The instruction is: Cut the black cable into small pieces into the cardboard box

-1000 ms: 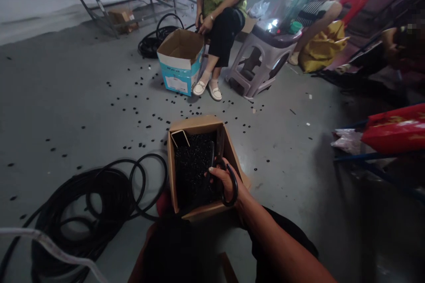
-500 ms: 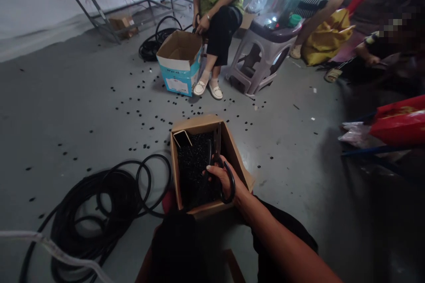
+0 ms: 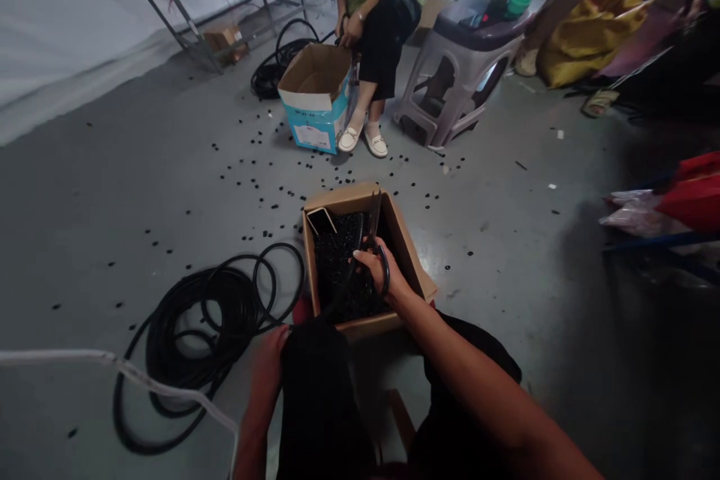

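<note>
Nearest the camera, the person's left hand (image 3: 270, 364) sits at the near edge of the scene beside a dark mass (image 3: 315, 405) that is probably the person's lap; the state of its grip cannot be told, as its fingers are partly hidden. The right hand (image 3: 382, 268) has a closed grip on the black-handled scissors (image 3: 383, 270), with the blades pointing up and far, above the far right corner of the open cardboard box (image 3: 406, 240). A thin black corrugated tube (image 3: 352, 259) runs up through the box to the scissors. The box is filled with cut black pieces (image 3: 340, 274), and a small flat rectangular item (image 3: 322, 220) stands in its far left corner. To the left, a coil of black tubing (image 3: 208, 315) lies on the concrete floor (image 3: 112, 225), with a white strap (image 3: 118, 364) across its near side. Loose black pieces (image 3: 270, 184) are scattered farther out. At the far end, a seated co-worker (image 3: 382, 7) holds a black tube at the rim of a blue-and-white carton (image 3: 315, 120). A plastic stool (image 3: 455, 82) stands to the co-worker's right in the view.
</note>
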{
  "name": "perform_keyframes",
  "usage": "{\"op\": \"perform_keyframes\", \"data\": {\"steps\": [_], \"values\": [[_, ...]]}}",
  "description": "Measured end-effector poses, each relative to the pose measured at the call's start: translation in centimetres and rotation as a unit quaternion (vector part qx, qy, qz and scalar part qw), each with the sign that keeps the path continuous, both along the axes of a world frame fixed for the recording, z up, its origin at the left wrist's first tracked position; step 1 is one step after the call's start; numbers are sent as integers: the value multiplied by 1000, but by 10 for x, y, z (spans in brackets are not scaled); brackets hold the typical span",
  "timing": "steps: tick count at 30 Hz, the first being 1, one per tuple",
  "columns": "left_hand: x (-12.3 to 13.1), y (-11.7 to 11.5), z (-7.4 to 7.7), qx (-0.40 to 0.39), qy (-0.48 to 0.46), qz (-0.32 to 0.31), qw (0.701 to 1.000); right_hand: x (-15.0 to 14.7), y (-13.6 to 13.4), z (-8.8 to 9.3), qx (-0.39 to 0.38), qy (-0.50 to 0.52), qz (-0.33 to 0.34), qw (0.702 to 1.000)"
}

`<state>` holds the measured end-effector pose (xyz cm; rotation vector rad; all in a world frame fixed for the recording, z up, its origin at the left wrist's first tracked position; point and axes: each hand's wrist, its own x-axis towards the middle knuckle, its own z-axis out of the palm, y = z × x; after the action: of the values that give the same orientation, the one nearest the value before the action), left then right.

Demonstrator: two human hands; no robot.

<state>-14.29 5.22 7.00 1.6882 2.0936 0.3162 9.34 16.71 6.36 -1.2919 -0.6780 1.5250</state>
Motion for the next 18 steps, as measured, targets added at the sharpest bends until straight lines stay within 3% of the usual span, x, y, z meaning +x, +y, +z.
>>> {"op": "perform_keyframes", "data": {"steps": [3,6,8,12,15,18], "values": [[20,15,23,38,-27,-5,999,-2,-2,-3,7,-7,-2,1000],[67,55,48,109,-108,-43,987,-4,-3,-5,10,-3,0,1000],[99,89,53,119,-143,-73,980,-3,-3,-5,18,-1,2,1000],[134,138,33,25,-194,-72,978,3,-2,-3,47,-55,4,997],[134,150,17,-32,-250,-97,963,5,0,-2,83,-129,8,988],[124,150,10,-23,-308,-68,949,2,2,-2,103,-168,21,980]]}}
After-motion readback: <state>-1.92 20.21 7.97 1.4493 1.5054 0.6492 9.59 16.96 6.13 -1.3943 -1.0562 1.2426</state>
